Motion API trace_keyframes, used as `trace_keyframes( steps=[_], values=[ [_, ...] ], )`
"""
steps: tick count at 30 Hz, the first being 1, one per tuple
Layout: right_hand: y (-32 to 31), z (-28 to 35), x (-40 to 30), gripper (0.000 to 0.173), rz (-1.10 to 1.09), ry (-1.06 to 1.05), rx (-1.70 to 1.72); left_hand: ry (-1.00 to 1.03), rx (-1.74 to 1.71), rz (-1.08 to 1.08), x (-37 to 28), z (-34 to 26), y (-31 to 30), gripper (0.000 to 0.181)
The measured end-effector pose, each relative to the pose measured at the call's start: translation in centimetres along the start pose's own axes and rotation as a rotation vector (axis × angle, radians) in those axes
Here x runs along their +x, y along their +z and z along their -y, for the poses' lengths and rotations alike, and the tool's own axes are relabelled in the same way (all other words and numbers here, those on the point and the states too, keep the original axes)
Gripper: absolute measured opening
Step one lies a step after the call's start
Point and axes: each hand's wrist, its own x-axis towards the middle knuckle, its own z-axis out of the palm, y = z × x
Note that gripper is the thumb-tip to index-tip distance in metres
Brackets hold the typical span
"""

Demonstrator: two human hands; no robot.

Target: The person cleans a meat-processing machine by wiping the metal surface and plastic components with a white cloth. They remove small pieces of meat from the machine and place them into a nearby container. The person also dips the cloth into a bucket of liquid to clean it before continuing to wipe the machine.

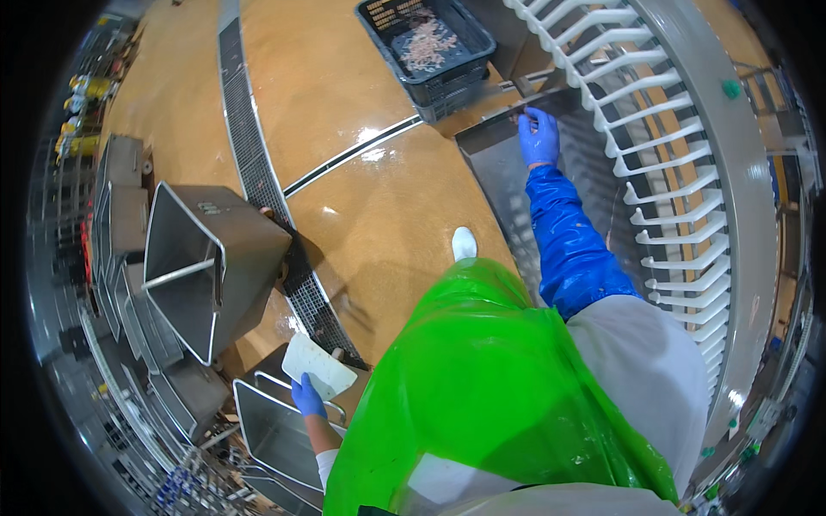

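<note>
My left hand [308, 395], in a blue glove, grips the lower edge of a flat white plastic sheet or scraper [318, 366] above a metal tub [271, 419]. On the other side my right hand [539, 137], blue-gloved below a shiny blue sleeve, reaches to the far edge of a metal tray [510, 187]. Its fingers are bent around small dark bits at that edge; whether they pinch them is unclear. Just beyond stands a dark plastic crate [445, 80] with pale pinkish scraps [426, 46] in it. White curved prongs [671, 148] of a machine run along the right.
A deep steel bin on wheels [245, 258] stands at the left, with more metal bins [126, 219] behind it. A floor drain grate [251, 129] crosses the wet tan floor [381, 206]. Several people in yellow [80, 142] are far left.
</note>
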Motion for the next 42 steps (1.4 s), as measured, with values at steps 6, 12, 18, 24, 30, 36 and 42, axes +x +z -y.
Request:
trace_keyframes(
  steps=[6, 12, 18, 24, 30, 36, 42],
  values=[
    [-0.9, -2.5, -0.7, 0.027, 0.122, 0.061, -0.641, 0.096, 0.081, 0.156, 4.6, -5.1, 2.5, 0.037],
    [-5.3, -8.8, -7.9, 0.019, 0.221, 0.000, -0.587, 0.460, 0.076, 0.490, 11.4, -15.3, 10.8, 0.036],
    [-20.6, -7.3, -22.8, 0.020, 0.231, 0.402, -0.438, 0.749, 0.169, 0.856, 7.8, -24.6, 24.2, 0.037],
    [-32.6, -8.4, -37.1, 0.016, 0.032, 0.705, -0.157, 1.064, 0.256, 1.271, -6.1, -29.2, 36.3, 0.036],
    [-41.9, -0.5, -44.5, 0.012, -0.172, 0.743, 0.171, 1.342, 0.558, 1.460, -20.1, -26.8, 47.3, 0.037],
    [-50.0, 5.0, -49.5, 0.013, -0.170, 0.746, 0.374, 1.866, 0.500, 1.246, -29.3, -17.3, 52.9, 0.049],
    [-56.4, 6.4, -53.8, 0.016, -0.164, 0.684, 0.497, 1.857, 0.469, 2.182, -51.2, -4.4, 42.6, 0.042]
  ],
)
